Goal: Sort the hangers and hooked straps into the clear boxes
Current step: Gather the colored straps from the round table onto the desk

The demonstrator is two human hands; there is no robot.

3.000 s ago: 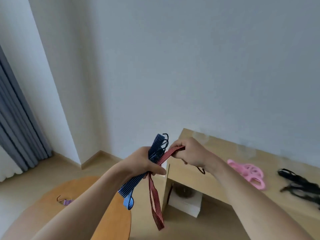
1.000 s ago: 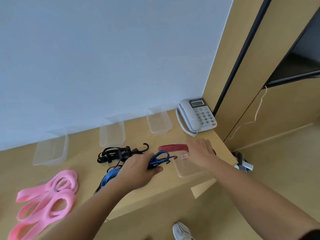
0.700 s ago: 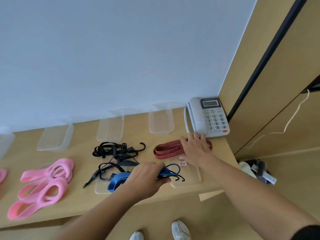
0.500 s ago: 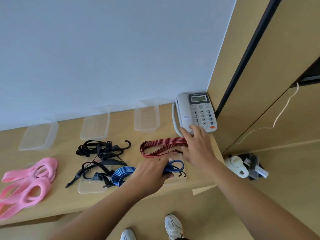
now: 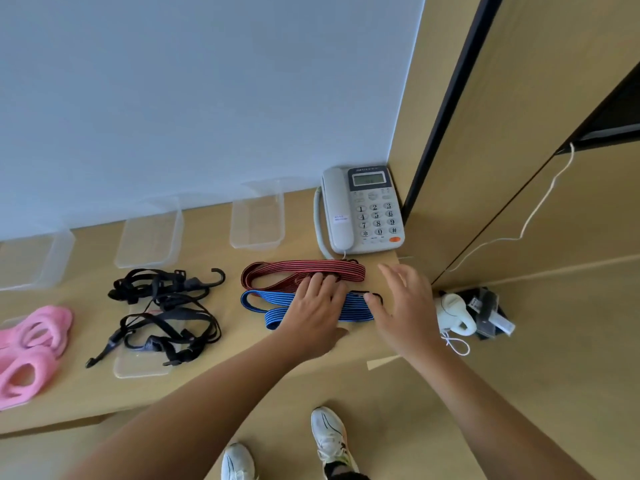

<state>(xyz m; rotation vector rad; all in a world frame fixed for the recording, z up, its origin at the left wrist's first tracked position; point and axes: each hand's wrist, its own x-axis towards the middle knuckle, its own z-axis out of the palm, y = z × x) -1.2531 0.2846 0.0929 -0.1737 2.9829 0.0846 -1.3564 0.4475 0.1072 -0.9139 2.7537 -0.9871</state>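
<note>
Blue striped strap (image 5: 349, 308) folded flat, black hooks, left hand (image 5: 313, 317) pressing

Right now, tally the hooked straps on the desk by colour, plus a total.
Red strap: 1
Blue strap: 1
Black strap bundles: 2, rear bundle and front bundle; strands too tangled to count
Total: 4

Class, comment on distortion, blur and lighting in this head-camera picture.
Head view: the wide lens makes the dark door edge lean; the right hand looks slightly motion-blurred; light is soft, faint shadow beneath the left hand; the clear box barely shows.
</note>
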